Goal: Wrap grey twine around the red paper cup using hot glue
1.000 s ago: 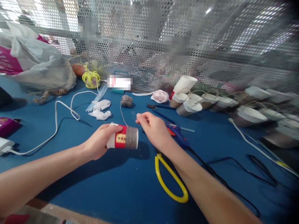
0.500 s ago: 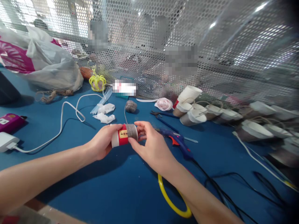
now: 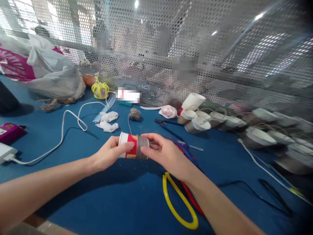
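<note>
Cup (image 3: 136,150) rolled on its long axis since half a second ago, label (image 3: 132,156) now at its 6 o'clock edge | sideways above counter (image 3: 117,199), at 6 from ball (image 3: 134,114) | axis 9–3, white end to 9, yarn wrap (image 3: 143,142) to 3 | left hand (image 3: 106,155): fingers pinching white-red part | right hand (image 3: 168,155): fingers curled, pinching wrapped end
</note>
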A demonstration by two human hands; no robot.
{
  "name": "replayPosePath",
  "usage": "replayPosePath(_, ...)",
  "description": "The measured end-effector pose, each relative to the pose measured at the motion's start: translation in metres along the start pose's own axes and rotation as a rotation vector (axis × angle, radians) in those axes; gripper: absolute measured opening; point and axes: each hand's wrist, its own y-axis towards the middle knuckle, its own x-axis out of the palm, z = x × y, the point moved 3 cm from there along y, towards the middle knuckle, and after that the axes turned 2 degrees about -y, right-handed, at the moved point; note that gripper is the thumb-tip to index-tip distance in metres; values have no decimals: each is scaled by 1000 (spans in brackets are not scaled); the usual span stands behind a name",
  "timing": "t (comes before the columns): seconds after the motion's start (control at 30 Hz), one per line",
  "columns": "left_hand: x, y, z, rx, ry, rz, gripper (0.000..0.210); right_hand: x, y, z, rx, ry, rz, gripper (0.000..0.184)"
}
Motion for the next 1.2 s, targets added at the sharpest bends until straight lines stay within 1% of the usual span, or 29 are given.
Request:
replayPosePath(0.07, 1, 2, -2, -81, -64, 8, 27, 3, -5, 1, -51, -109, 51, 43)
replayPosePath(0.13, 1, 2, -3, -126, -81, 17, 30, 6, -9, 1, -112, -218, 75, 44)
replayPosePath(0.23, 1, 1, -4, -113, -14, 17, 32, 9, -10, 1, -219, -308, 72, 44)
replayPosePath(0.33, 3, -1, -4, -69, 90, -21, 29, 11, -11, 0, -336, -335, 41, 45)
replayPosePath(0.4, 5, -1, -5, -44, 152, -43, 27, 15, -11, -1, -382, -340, 3, 46)
replayPosePath(0.5, 6, -1, -6, -28, 226, -39, 28, 19, -12, -3, -388, -314, -41, 46)
replayPosePath(0.57, 5, 0, -7, -32, 272, -16, 30, 16, -11, -5, -371, -271, -18, 46)
replayPosePath(0.63, 4, 1, -8, -42, 314, 11, 31, 4, -10, -6, -334, -217, 74, 45)
replayPosePath(0.7, 2, 1, -8, -49, 353, 38, 32, -18, -11, -5, -247, -205, 235, 42)
replayPosePath(0.73, 1, 1, -7, -50, 365, 48, 32, -33, -12, -3, -172, -238, 336, 38)
replayPosePath(0.8, 0, 0, -6, -44, 382, 53, 32, -66, -18, 3, -41, -395, 566, 32)
replayPosePath(0.83, 0, 0, -5, -40, 387, 49, 31, -82, -22, 7, 34, -501, 661, 30)
replayPosePath(0.87, 1, 0, -4, -36, 391, 45, 31, -94, -25, 12, 112, -607, 719, 30)
replayPosePath(0.9, 1, -1, -4, -30, 397, 40, 30, -104, -28, 20, 199, -706, 730, 28)
replayPosePath(0.97, 1, -1, -3, -19, 432, 52, 30, -114, -31, 36, 290, -759, 670, 20)
replayPosePath(1.03, 1, -2, -3, -6, 472, 51, 30, -112, -30, 55, 342, -736, 553, 14)
replayPosePath(1.1, 1, -2, -2, 5, 501, 43, 29, -105, -27, 72, 373, -704, 473, 14)
replayPosePath(1.2, 1, -2, -2, 11, 552, 53, 32, -98, -22, 89, 412, -658, 477, 11)
